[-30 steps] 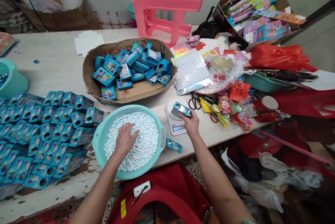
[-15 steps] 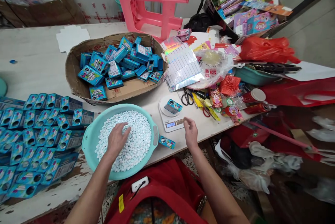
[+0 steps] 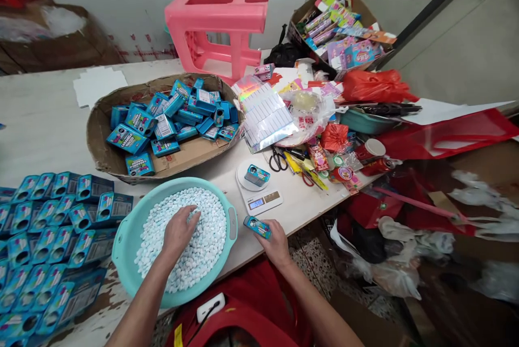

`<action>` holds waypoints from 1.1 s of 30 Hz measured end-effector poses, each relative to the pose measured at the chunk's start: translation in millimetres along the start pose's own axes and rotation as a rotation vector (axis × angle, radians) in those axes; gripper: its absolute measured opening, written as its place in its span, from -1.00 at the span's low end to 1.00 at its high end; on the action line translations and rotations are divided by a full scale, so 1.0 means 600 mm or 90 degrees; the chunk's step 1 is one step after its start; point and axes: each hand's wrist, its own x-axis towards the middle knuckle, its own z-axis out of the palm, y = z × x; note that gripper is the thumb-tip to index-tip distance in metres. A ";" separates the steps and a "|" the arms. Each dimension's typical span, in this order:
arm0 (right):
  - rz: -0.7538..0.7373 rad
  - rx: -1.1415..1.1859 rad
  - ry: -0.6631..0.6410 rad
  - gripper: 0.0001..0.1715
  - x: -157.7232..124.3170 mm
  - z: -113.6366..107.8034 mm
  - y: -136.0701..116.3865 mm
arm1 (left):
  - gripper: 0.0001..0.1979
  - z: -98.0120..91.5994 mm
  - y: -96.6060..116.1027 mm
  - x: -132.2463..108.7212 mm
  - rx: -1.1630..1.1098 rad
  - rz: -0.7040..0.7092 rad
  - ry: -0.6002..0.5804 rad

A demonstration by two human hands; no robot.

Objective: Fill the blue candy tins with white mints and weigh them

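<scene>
My left hand (image 3: 179,231) rests over small white candies (image 3: 178,266) in a turquoise plastic basin (image 3: 121,252). Its thumb and fingers are apart, with the fingertips down among the pieces. My right hand (image 3: 278,241) grips a small blue candy box (image 3: 258,226) by its right end, at the table's front edge just right of the basin. Beyond it, a white digital scale (image 3: 263,202) has its display lit. Another blue box (image 3: 257,175) lies on the scale's round plate.
Rows of blue boxes (image 3: 44,249) with round holes stand at left. Behind the basin is a cardboard tray (image 3: 182,158) of more blue boxes. A pink stool (image 3: 231,55) lies at the back. Scissors (image 3: 278,159), bags and wrappers crowd the right side.
My right hand has moved from beside the scale down and left, and now grips the blue box at the table edge. My left hand stays over the candies. The view has shifted.
</scene>
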 end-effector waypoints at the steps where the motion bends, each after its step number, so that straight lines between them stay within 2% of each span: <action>1: -0.002 -0.004 0.006 -0.73 0.002 -0.003 0.003 | -0.55 0.002 -0.002 -0.001 -0.001 0.001 0.000; 10: -0.008 -0.001 0.029 -0.75 -0.001 0.001 -0.002 | -0.55 0.008 -0.015 -0.020 0.004 -0.011 -0.016; 19: 0.014 -0.008 0.065 -0.75 -0.007 0.014 -0.010 | -0.56 0.010 -0.031 -0.040 0.024 0.056 -0.036; 24: 0.027 -0.005 0.071 -0.73 -0.008 0.017 -0.010 | -0.60 0.012 -0.030 -0.063 0.028 0.118 -0.002; 26: 0.026 -0.001 0.076 -0.65 -0.009 0.019 -0.011 | -0.62 0.010 -0.029 -0.076 0.029 0.128 0.009; 30: 0.032 0.021 0.103 -0.27 -0.031 0.021 -0.010 | -0.64 0.008 -0.032 -0.102 0.030 0.137 0.044; 33: 0.058 0.061 0.123 -0.23 -0.076 0.023 0.005 | -0.65 0.012 -0.035 -0.121 0.026 0.134 0.093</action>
